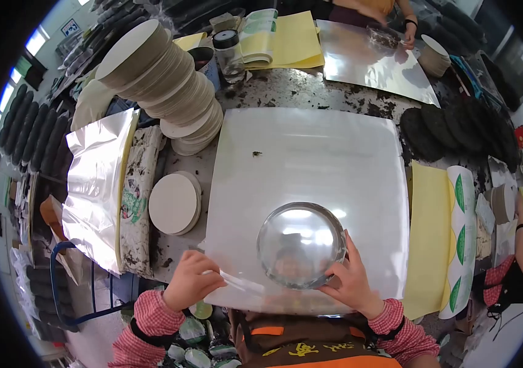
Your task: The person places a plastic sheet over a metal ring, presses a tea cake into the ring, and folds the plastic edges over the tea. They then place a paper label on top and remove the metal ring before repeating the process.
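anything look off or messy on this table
The tall stack of round discs leans and fans out toward its top, not squarely piled. A small dark speck sits on the otherwise clean sheet, and dark crumbs smear the table beyond it.

Packing workshop (stacked paper discs [169, 80]).

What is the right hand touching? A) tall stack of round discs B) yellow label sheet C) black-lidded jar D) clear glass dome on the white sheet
D: the right hand lies open against the near right edge of the clear glass dome, which sits on the white sheet.
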`<state>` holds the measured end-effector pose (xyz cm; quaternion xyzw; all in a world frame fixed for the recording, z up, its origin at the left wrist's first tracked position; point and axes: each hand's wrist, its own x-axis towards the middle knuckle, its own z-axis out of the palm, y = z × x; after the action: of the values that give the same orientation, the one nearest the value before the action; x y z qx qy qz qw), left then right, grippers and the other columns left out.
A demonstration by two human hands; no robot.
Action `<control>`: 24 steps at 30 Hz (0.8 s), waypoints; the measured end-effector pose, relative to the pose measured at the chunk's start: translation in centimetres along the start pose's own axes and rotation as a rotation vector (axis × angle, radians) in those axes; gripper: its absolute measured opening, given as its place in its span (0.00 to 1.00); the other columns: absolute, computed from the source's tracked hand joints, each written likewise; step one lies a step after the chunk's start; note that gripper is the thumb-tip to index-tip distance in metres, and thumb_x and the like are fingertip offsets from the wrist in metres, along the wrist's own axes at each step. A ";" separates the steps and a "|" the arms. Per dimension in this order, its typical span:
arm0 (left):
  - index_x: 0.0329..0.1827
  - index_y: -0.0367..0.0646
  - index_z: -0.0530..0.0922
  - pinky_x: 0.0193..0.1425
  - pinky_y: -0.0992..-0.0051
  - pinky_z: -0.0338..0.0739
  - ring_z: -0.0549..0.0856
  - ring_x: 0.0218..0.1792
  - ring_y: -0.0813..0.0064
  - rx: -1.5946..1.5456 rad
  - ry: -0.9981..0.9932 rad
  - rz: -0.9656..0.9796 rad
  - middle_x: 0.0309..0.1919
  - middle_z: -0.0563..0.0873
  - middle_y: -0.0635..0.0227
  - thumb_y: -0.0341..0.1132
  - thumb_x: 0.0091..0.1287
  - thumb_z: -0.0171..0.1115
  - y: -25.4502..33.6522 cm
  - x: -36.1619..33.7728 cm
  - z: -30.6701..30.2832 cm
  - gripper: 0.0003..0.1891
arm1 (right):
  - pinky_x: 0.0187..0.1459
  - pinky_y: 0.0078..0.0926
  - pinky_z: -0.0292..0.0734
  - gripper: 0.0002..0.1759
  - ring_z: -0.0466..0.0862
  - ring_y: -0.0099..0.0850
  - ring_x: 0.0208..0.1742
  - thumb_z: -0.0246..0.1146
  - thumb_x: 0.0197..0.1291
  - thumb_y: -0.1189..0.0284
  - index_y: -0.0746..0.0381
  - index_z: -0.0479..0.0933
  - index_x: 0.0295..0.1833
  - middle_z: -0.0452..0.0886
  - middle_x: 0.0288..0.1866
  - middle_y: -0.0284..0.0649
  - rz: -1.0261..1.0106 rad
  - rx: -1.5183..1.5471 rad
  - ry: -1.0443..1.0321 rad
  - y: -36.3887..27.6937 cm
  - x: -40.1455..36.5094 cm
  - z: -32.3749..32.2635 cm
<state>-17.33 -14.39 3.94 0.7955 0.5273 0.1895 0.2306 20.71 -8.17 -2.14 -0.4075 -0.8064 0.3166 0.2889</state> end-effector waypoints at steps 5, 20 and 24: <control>0.31 0.50 0.83 0.53 0.65 0.68 0.78 0.45 0.67 -0.084 -0.234 0.020 0.37 0.81 0.73 0.42 0.48 0.81 -2.8 -0.6 1.0 0.14 | 0.70 0.50 0.67 0.20 0.64 0.64 0.75 0.83 0.42 0.62 0.58 0.79 0.34 0.52 0.78 0.72 0.022 0.002 -0.024 0.2 -0.1 -0.3; 0.30 0.58 0.85 0.42 0.65 0.74 0.79 0.39 0.70 0.182 0.156 0.294 0.34 0.82 0.77 0.33 0.42 0.74 0.5 -1.2 0.1 0.12 | 0.69 0.49 0.68 0.28 0.68 0.66 0.69 0.71 0.58 0.59 0.65 0.77 0.57 0.58 0.76 0.69 -0.196 0.315 -0.273 -2.9 3.7 1.6; 0.37 0.53 0.86 0.48 0.63 0.75 0.82 0.44 0.65 0.309 -0.072 0.226 0.39 0.84 0.74 0.32 0.45 0.70 -1.9 -2.1 4.5 0.14 | 0.64 0.50 0.71 0.30 0.71 0.63 0.66 0.72 0.57 0.60 0.65 0.76 0.60 0.61 0.74 0.69 0.097 -0.162 0.063 0.5 4.3 0.4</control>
<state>-17.08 -16.47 -0.92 0.8818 0.4491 0.1025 0.1015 18.48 -4.49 -1.86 -0.4778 -0.7991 0.2512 0.2647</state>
